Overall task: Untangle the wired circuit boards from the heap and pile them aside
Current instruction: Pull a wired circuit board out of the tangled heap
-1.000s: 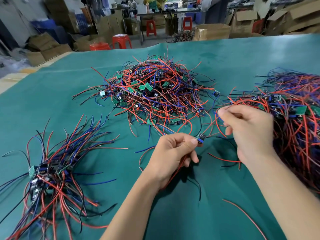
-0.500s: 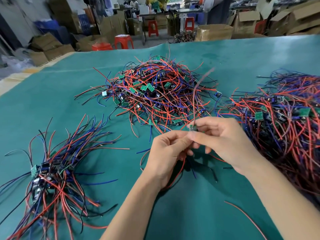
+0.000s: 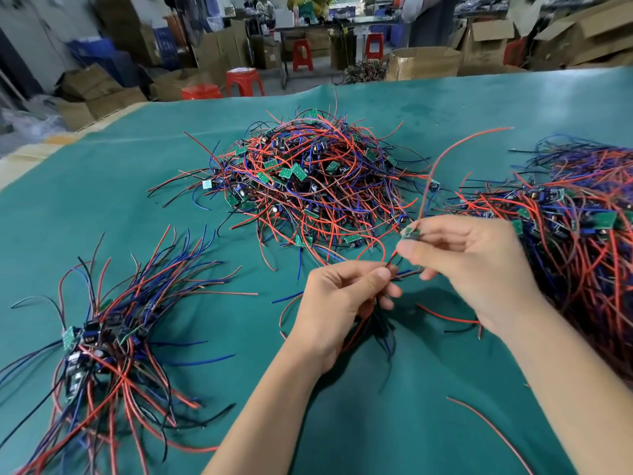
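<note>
A tangled heap of small green circuit boards with red, blue and black wires lies at the middle of the green table. A second, larger heap spreads along the right edge. At the left lies a sorted pile with its boards bunched together and wires fanned out. My right hand pinches one small board, whose long red wire arcs up and to the right. My left hand pinches that board's wires just below, and more wires hang under it.
A loose red wire lies on the green mat near the front right. Cardboard boxes, red stools and other clutter stand on the floor beyond the table's far edge.
My right hand left the right heap, met the left hand and took the board. The hands have drawn slightly apart, and the board's red wire has swung up to the right.
</note>
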